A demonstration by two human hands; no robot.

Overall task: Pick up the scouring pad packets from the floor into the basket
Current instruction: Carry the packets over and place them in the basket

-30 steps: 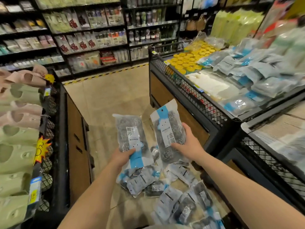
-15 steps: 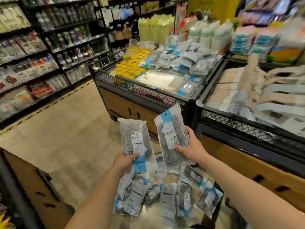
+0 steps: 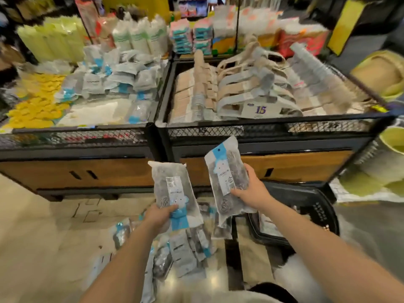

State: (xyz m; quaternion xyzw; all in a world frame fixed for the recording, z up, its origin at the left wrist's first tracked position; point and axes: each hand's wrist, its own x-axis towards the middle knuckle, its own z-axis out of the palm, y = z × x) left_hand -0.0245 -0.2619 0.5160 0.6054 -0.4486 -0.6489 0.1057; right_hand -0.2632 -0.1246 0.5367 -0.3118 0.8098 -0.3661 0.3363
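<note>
Your left hand (image 3: 158,217) holds a scouring pad packet (image 3: 172,184) upright, fingers curled on its lower part. Your right hand (image 3: 251,191) clamps a second packet (image 3: 227,171) near the black basket (image 3: 319,206). Loose packets (image 3: 183,252) lie on the floor (image 3: 43,237).

Clear, crinkly plastic film catching the light on 2 packets, the left packet (image 3: 175,193) and the right packet (image 3: 227,178), with coarse metal wire coils inside. The floor (image 3: 39,248) is glossy, smooth tile. The basket (image 3: 325,206) is matt black plastic. The display bins (image 3: 273,122) have black metal mesh (image 3: 98,137) over smooth wood-look panels (image 3: 122,171).
</note>
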